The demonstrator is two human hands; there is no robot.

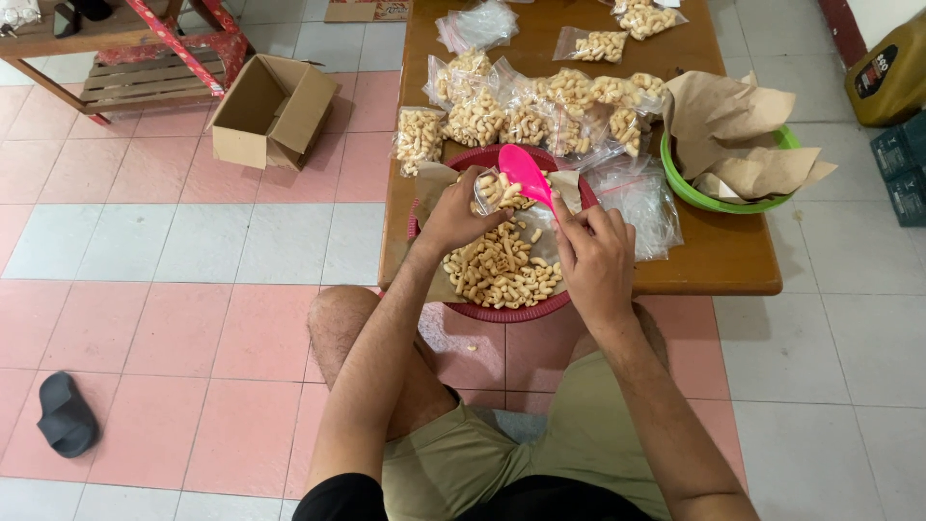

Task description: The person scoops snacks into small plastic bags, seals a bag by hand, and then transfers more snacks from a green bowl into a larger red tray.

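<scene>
right grip (590, 253) around pink scoop (526, 174)

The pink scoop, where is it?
In the head view the pink scoop is in the right hand, tipped over the small bag the left hand holds above the red basket.

I see a small clear plastic bag (495, 190), partly filled with pale snack pieces, held open in my left hand (453, 217) over the red basin. Behind it, filled clear bags (540, 111) lie bunched across the wooden table; two more filled bags (617, 34) sit at its far end beside an empty clear bag (477, 24). A stack of empty bags (641, 203) lies right of the basin. An open brown cardboard box (270, 111) stands on the floor, left. A yellow jug with a dark label (887, 72) stands at far right.
</scene>
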